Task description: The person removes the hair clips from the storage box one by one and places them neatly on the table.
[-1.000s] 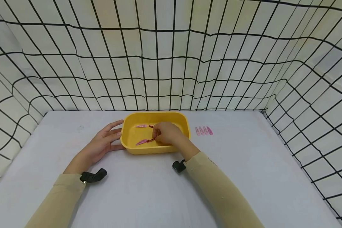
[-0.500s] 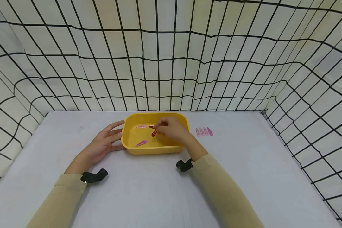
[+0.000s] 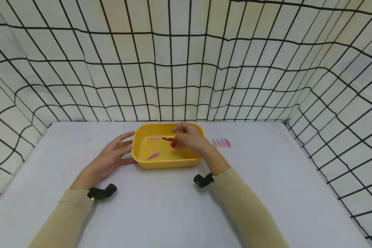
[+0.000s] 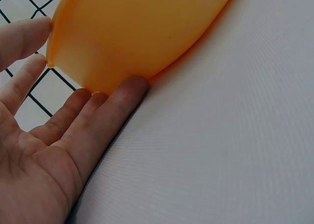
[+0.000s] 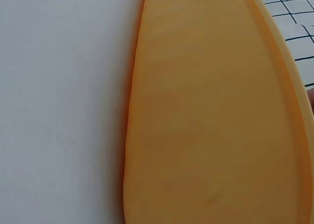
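Yellow, the tray (image 3: 164, 165) sits near the table's (image 3: 155, 210) far edge; we see the left hand (image 3: 107, 158), fingers extended, touching its left end; the right hand (image 3: 191, 138) pinches a red clip (image 3: 173, 143) over it, beside a second red clip (image 3: 167, 139); two pink clips (image 3: 153, 156) lie farther left inside; four others (image 3: 223, 143) lie outside, right.

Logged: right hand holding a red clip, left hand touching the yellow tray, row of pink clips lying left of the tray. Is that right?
One slip: the row of pink clips lies right of the yellow tray, as the head view shows; the rest stands.
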{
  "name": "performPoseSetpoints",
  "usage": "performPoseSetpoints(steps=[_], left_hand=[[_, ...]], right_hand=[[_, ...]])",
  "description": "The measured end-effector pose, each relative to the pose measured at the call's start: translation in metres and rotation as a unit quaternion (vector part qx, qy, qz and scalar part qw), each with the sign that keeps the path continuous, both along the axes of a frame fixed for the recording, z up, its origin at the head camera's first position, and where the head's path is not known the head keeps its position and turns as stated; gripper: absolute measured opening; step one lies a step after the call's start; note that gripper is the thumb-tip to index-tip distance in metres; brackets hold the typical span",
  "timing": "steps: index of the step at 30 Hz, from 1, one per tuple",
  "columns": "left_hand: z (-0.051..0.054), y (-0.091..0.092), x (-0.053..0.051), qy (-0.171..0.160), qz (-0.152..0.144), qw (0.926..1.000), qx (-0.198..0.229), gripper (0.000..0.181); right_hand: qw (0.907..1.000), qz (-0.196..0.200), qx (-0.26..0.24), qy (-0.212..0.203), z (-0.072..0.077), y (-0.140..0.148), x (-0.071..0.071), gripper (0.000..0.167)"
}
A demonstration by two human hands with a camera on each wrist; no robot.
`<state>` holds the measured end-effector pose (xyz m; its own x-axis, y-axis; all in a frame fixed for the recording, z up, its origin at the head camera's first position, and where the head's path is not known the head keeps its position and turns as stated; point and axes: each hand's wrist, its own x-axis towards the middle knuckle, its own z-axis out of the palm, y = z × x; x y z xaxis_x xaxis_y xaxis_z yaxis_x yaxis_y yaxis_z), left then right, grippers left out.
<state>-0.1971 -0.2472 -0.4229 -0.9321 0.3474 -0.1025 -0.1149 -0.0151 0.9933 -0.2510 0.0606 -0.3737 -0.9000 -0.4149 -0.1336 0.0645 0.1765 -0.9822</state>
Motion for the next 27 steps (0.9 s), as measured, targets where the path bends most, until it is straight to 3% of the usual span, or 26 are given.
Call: performPoseSetpoints(steps=[5,12,27], left_hand=[[-0.0007,-0.0005,0.0003,0.004,0.001,1.0000,-0.002,0.058],[-0.0010,-0.0004,-0.0002,0.005,0.001,1.0000,-0.005,0.058],[-0.0033,-0.0020,-0.0016,-0.012,0.010,0.9999,0.002,0.059]], right_hand=[[0.9988,0.008,-0.023,-0.043,-0.0022,0.0012,-0.0029,0.032],[0.9864,-0.023,-0.097,-0.131,-0.0018,0.0019,-0.0034,0.038],[0.9728,-0.036,-0.161,-0.162,-0.0028,0.0062,-0.0057,0.052]])
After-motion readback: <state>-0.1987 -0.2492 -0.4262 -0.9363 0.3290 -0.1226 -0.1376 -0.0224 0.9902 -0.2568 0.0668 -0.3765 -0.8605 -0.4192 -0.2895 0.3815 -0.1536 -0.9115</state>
